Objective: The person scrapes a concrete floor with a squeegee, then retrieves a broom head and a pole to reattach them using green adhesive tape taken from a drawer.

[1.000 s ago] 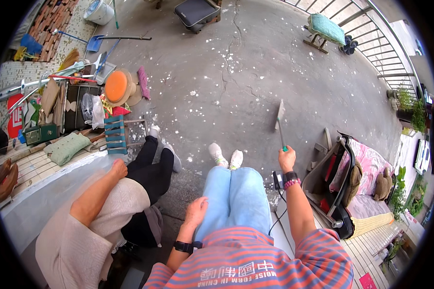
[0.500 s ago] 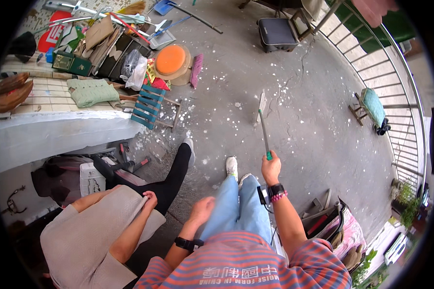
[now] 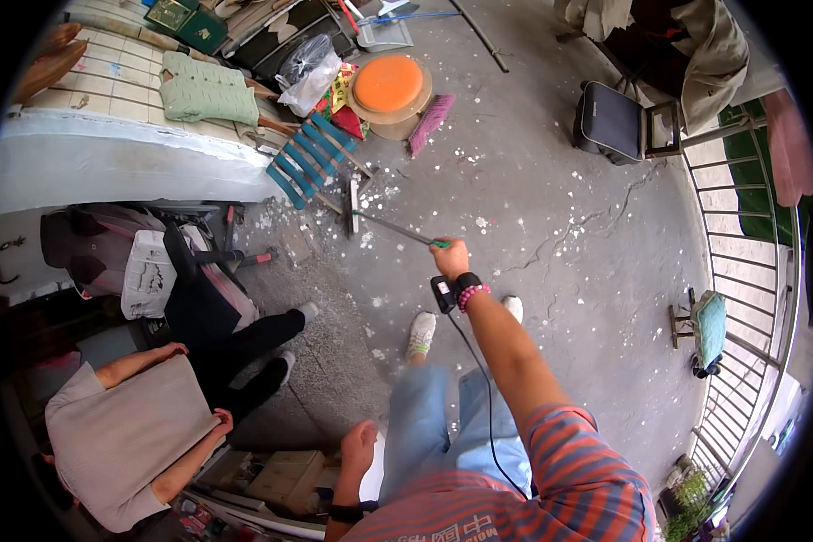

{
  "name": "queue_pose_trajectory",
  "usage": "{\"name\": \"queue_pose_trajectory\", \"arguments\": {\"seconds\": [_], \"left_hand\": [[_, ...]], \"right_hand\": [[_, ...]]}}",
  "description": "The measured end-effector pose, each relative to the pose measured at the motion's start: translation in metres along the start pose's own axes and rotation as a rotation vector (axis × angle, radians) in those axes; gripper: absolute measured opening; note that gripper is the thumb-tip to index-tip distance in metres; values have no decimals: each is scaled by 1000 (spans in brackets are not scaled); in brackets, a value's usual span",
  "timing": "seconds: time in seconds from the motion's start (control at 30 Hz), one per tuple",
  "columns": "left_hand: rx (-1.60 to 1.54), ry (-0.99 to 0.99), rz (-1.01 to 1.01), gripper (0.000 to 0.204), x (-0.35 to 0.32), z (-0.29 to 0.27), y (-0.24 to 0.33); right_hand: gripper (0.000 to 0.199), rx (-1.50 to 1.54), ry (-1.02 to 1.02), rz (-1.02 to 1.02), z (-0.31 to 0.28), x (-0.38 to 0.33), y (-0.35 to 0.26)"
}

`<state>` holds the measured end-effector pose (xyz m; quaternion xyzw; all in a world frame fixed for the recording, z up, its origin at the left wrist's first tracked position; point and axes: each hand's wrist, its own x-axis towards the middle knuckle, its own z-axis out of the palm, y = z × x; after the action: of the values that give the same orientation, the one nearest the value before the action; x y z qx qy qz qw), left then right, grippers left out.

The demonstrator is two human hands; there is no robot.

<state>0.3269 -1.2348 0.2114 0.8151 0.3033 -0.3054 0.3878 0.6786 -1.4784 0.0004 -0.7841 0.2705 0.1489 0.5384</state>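
My right hand [image 3: 449,259] is closed round the green grip of a long-handled floor squeegee [image 3: 394,228], held out ahead of me and to the left. Its narrow, pale crosswise head [image 3: 352,207] is at the floor, close to a teal slatted folding chair [image 3: 312,161]. A wristband with a small black box and a cable is on my right wrist. Low beside my left leg, my left hand [image 3: 359,444] hangs with its fingers curled in, and no object shows in it. White flecks lie over the grey concrete floor [image 3: 515,217] around the squeegee.
A person in a beige top [image 3: 131,434] is at the lower left. An orange-topped round stool [image 3: 388,83] and a purple brush head [image 3: 431,125] lie ahead. A dark case [image 3: 612,122], metal railing [image 3: 741,262] and cushioned stool [image 3: 709,327] line the right.
The squeegee has swung from ahead of me to the left, its head now near the teal chair. My view has turned and shifted too. The other person's legs have changed position.
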Motion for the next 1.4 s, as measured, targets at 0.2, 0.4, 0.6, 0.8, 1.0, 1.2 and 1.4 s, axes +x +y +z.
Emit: {"name": "queue_pose_trajectory", "arguments": {"seconds": [0.2,0.4,0.6,0.8,1.0,1.2,1.4], "left_hand": [[-4,-79,52,25,-28,103,19],[-148,-58,175,26,-40,185,62],[-158,-67,74,25,-64,195,90],[-320,84,-39,24,-97,209,61],[-330,50,-85,25,-128,267,24],[-246,95,-40,27,-153,291,23],[-261,143,-79,27,-162,307,31]], "right_hand": [[27,121,79,231,-190,26,99],[33,204,-156,176,-278,-41,41],[30,-57,-254,-9,-193,-38,97],[29,-284,-168,-84,-240,26,90],[29,-214,-127,-22,-358,68,72],[34,-343,-407,-244,-365,-47,50],[31,-655,-676,-271,-328,-104,129]]}}
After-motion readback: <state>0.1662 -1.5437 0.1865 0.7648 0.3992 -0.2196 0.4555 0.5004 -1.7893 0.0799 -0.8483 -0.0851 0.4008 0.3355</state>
